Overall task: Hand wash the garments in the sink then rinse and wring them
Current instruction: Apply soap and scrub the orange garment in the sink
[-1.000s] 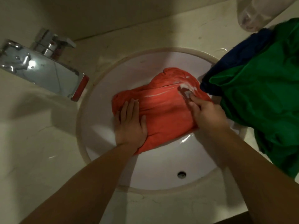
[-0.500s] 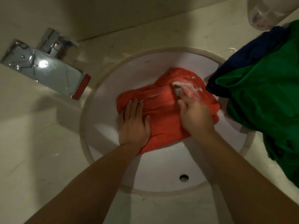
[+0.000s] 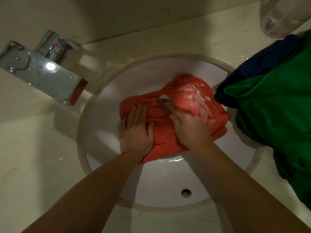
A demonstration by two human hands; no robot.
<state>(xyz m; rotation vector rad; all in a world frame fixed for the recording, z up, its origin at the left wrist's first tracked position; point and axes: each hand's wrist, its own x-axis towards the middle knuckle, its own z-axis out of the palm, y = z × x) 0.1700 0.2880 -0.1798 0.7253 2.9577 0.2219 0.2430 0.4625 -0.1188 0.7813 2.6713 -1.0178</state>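
Note:
A wet orange-red garment (image 3: 161,132) lies bunched in the white round sink (image 3: 151,68). White suds (image 3: 198,100) streak its right part. My left hand (image 3: 137,130) lies flat on the garment's left side and presses it down, fingers straight. On the middle of the cloth my right hand (image 3: 190,130) has its fingers curled round a small pale piece, apparently soap (image 3: 164,99), which shows at the fingertips and touches the fabric.
A green garment (image 3: 272,115) and a dark blue one (image 3: 262,61) hang over the sink's right rim onto the counter. A chrome tap (image 3: 42,73) juts out at the left. A clear plastic container (image 3: 282,15) stands at the top right. An overflow hole (image 3: 186,192) sits in the near wall.
My right hand has slid left across the garment with the pale piece, leaving more suds on the right part. My left hand has stayed pressed in place.

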